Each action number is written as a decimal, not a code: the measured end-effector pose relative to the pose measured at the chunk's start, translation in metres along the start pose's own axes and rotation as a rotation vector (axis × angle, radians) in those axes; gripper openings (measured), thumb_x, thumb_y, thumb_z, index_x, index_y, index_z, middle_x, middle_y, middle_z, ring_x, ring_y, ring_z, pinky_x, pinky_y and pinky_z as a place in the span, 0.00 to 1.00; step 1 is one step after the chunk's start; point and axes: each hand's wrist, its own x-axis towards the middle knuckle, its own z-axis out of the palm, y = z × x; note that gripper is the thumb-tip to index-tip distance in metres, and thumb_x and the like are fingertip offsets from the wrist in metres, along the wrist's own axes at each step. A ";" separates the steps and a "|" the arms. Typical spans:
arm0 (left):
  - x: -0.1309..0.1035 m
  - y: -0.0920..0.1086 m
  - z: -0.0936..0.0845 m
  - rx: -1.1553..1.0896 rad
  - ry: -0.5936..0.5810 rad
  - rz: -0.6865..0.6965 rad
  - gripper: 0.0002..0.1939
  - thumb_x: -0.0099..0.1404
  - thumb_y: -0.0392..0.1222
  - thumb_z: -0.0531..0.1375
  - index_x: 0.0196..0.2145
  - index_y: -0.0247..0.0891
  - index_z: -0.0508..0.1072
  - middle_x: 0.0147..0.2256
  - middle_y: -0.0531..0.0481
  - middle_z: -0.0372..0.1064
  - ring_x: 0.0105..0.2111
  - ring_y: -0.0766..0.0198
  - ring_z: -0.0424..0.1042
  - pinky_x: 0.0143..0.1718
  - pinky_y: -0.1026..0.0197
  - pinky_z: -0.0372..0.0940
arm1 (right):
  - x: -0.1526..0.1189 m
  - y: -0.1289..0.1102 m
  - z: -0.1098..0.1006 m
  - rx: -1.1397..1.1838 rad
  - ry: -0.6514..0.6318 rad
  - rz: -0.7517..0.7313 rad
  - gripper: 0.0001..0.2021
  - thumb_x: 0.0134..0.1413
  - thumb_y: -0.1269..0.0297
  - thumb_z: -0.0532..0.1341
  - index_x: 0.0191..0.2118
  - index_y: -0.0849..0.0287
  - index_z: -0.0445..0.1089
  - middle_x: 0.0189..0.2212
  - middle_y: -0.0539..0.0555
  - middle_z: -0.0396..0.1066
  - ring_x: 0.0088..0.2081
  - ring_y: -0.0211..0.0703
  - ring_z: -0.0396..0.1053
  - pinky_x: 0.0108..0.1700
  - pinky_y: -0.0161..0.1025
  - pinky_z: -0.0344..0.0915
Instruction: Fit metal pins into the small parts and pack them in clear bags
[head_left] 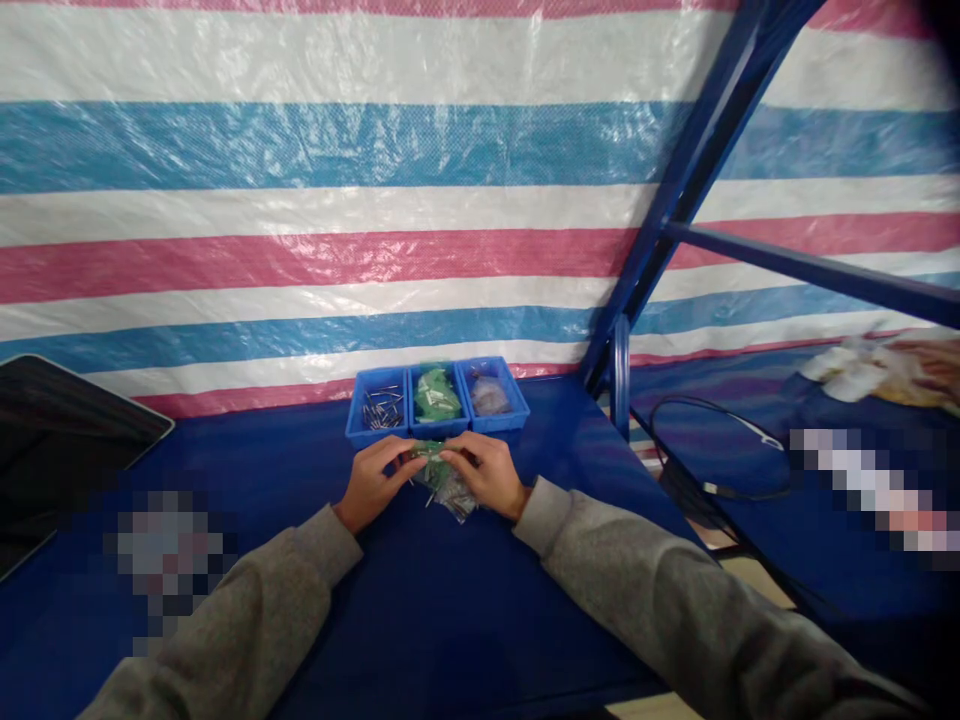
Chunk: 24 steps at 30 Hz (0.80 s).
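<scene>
Between my hands is a small green plastic bag (pixel 430 452), pinched at its left side by my left hand (pixel 377 480) and at its right side by my right hand (pixel 487 470). Under and just in front of it lie clear bags (pixel 456 496) with small metal pieces. Right behind my hands stand three blue bins in a row. The left bin (pixel 367 436) holds thin metal parts, the middle bin (pixel 439 427) green bags, and the right bin (pixel 501 422) clear bags.
A dark screen-like panel (pixel 67 440) lies at the left on the blue table (pixel 450 640). A blue metal frame (pixel 675 200) rises at the right. Beyond it are a black cable (pixel 660 430) and plastic bags (pixel 847 370). A striped sheet (pixel 315 220) hangs behind.
</scene>
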 end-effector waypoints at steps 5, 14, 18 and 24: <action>0.001 -0.002 0.001 0.033 -0.011 0.018 0.08 0.61 0.42 0.59 0.33 0.34 0.73 0.25 0.51 0.67 0.24 0.69 0.65 0.29 0.66 0.62 | 0.000 -0.001 -0.002 0.017 0.012 0.039 0.09 0.58 0.62 0.56 0.34 0.59 0.72 0.29 0.53 0.72 0.30 0.39 0.69 0.35 0.34 0.64; 0.000 -0.001 0.001 -0.021 0.029 0.005 0.06 0.62 0.40 0.58 0.31 0.34 0.72 0.28 0.50 0.68 0.27 0.68 0.66 0.31 0.65 0.63 | 0.000 0.001 0.000 -0.001 -0.022 0.028 0.07 0.57 0.64 0.56 0.35 0.59 0.70 0.27 0.52 0.70 0.27 0.37 0.66 0.32 0.34 0.63; 0.000 -0.001 0.001 -0.024 0.015 0.005 0.06 0.62 0.39 0.58 0.31 0.34 0.72 0.28 0.50 0.69 0.28 0.68 0.67 0.31 0.65 0.63 | 0.002 0.000 -0.001 0.008 -0.054 -0.002 0.06 0.57 0.64 0.56 0.35 0.59 0.69 0.28 0.52 0.68 0.28 0.37 0.64 0.31 0.34 0.62; -0.001 -0.004 0.001 -0.011 0.018 0.023 0.06 0.62 0.39 0.58 0.31 0.35 0.72 0.29 0.49 0.70 0.30 0.66 0.69 0.34 0.64 0.64 | 0.003 -0.002 -0.001 0.018 -0.083 -0.035 0.06 0.58 0.64 0.56 0.36 0.59 0.68 0.29 0.53 0.66 0.30 0.38 0.63 0.33 0.35 0.62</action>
